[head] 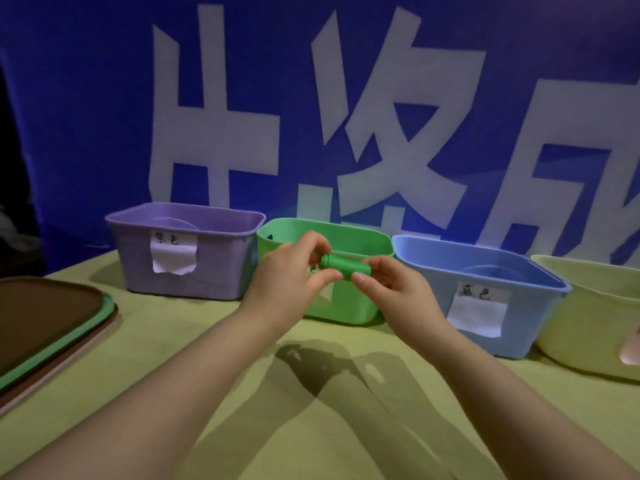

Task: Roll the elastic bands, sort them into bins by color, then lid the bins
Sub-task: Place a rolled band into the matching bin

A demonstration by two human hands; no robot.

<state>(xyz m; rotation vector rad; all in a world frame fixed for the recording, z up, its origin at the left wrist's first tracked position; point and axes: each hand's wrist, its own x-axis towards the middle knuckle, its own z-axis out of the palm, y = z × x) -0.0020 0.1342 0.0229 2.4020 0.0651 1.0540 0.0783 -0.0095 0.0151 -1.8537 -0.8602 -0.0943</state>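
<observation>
A green elastic band (344,266), rolled into a tight cylinder, is held level between both hands just in front of the green bin (349,303). My left hand (291,275) pinches its left end and my right hand (389,280) pinches its right end. A purple bin (221,265) with a paper label stands to the left of the green bin. A blue bin (433,271) with a paper label stands to its right. A pale yellow bin (588,317) is cut off at the right edge.
Stacked lids (52,327), brown on top with a green rim below, lie at the left on the yellow-green tablecloth (194,355). A blue banner (104,116) with large white characters hangs close behind the bins.
</observation>
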